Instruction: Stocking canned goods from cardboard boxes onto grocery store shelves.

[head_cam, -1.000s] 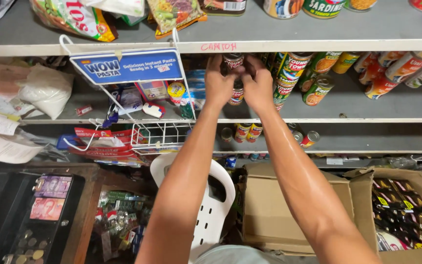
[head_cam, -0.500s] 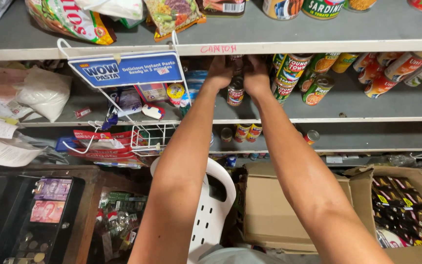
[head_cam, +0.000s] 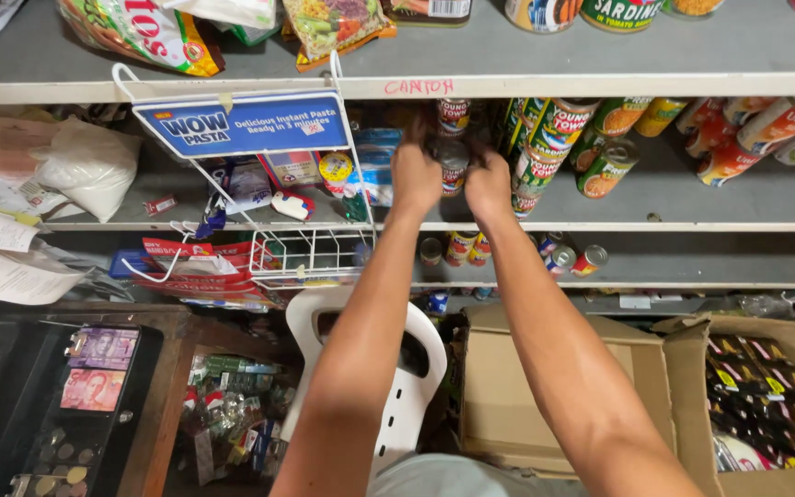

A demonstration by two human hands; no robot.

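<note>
Both arms reach up into the middle shelf (head_cam: pixel 600 224) of a stocked store rack. The left hand (head_cam: pixel 416 177) and the right hand (head_cam: pixel 489 182) close in from either side on a small red-labelled can (head_cam: pixel 454 166), which stands at the back of the shelf beneath another like it. The fingers of both hands curl round the can, though their tips are hidden behind it, so how firm the grip is cannot be told. The can sits just left of a crowded row of green-labelled cans (head_cam: pixel 545 138), some upright and some tipped on their sides.

Judging from how things lie, the stacking of cans in this spot looks partly done: one red can stands above the held one, and the gap to the left, toward the white wire rack (head_cam: pixel 310 248) with its blue sign (head_cam: pixel 243 124), has room for more. A few loose cans (head_cam: pixel 563 258) lie on the lower shelf, and an open cardboard box (head_cam: pixel 545 387) sits below, beside a white plastic chair (head_cam: pixel 397 368). A cash drawer (head_cam: pixel 75 405) with notes and coins lies at the lower left
</note>
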